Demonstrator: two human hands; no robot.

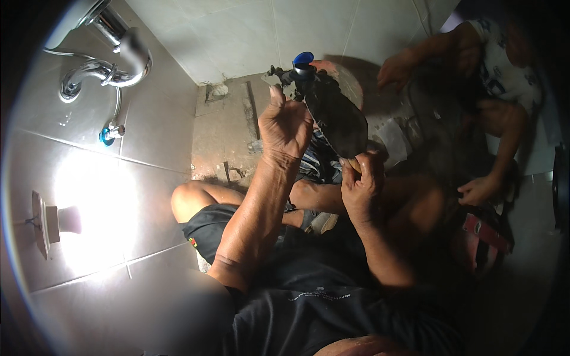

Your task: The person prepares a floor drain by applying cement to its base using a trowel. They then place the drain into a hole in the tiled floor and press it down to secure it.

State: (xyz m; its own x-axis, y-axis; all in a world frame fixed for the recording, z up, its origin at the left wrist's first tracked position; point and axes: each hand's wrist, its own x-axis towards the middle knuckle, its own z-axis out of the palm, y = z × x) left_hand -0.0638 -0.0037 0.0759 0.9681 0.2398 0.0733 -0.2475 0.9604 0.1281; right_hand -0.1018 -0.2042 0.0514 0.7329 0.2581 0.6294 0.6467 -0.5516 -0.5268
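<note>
My left hand [286, 126] is raised in front of me, thumb up, its fingers curled behind what looks like a floor drain [304, 71]. This piece has a short metal collar with a blue flap [303, 58] standing up, and dark wet mortar [284, 75] is smeared around it. In my right hand [363, 184] is the wooden handle of a trowel. The trowel's dark, leaf-shaped blade [338, 121] slants up to the left, its tip beside the drain and close to my left fingers, which it partly hides.
Another person's hand [396, 71] and second hand [480, 191] are at the right. A reddish round container [345, 80] stands behind the trowel. A bright lamp [65, 219] and chrome drain pipes [119, 74] are at the left wall. A red tool-like object [484, 234] lies right.
</note>
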